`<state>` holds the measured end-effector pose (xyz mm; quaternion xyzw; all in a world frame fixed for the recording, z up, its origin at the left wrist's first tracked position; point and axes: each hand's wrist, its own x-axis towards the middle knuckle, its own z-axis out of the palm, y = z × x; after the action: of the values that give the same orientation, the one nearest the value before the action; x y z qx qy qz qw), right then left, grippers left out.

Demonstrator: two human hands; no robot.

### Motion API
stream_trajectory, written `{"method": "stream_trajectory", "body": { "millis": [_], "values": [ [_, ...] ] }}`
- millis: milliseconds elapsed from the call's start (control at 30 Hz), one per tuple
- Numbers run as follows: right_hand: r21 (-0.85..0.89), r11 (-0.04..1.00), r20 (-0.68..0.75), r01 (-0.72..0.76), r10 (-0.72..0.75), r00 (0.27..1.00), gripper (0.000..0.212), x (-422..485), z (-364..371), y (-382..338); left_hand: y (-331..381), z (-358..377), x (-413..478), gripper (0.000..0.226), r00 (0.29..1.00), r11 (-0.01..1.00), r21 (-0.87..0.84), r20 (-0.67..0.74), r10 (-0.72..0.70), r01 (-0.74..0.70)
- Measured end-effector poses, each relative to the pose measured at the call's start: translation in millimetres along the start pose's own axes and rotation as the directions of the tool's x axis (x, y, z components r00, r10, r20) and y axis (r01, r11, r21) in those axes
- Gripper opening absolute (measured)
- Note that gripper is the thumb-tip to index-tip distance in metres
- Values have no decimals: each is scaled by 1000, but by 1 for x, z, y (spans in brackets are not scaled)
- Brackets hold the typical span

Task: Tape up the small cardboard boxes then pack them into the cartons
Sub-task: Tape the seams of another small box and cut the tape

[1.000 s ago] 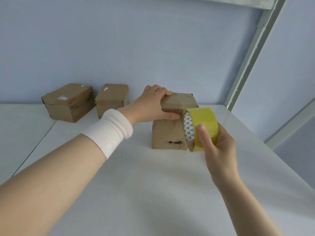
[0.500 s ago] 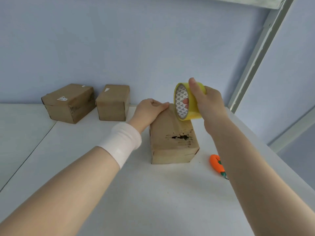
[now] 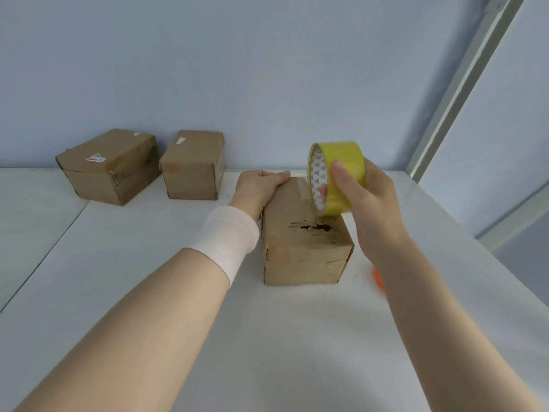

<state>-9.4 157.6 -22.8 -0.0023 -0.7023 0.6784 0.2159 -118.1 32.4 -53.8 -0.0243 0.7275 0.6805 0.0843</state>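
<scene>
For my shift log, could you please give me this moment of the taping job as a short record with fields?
Left hand: holds the far top edge of the front box, steadying it
Right hand: grips the yellow tape roll over the box top
Box state: stands on the white table, dark torn patch on top
Other boxes: larger box and smaller box at the back left, away from both hands
Partly hidden: orange object behind the right forearm
</scene>
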Motion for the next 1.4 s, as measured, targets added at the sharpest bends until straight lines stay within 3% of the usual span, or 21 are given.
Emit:
{"method": "stream_trajectory", "body": {
  "millis": [133,300,533,800,967,1200,1400],
  "values": [
    [23,1000,33,-2,1,999,28,-16,-4,-3,-1,2,0,16,1000,1000,-18,-14,-16,16],
    [-161,987,76,22,-10,997,12,-24,4,4,0,3,-1,15,999,1000,-24,-44,-10,9],
    [-2,1000,-46,-6,6,999,25,-68,-11,-26,1,3,-4,20,999,1000,-21,-45,-21,20],
    [10,987,-78,-159,159,984,36,-88,-16,-50,-1,9,-6,21,1000,1000,14,-19,1,0],
    [14,964,-45,-265,265,963,60,-99,-15,-44,-3,11,-3,17,999,1000,9,-32,5,-5],
    [-85,947,-102,-309,300,948,51,-116,-20,-37,0,10,-8,20,999,1000,-8,-31,8,-8],
    [-144,900,-124,-412,396,910,24,-133,-16,-7,1,11,-10,15,999,999,29,-49,17,-16]
  ]
}}
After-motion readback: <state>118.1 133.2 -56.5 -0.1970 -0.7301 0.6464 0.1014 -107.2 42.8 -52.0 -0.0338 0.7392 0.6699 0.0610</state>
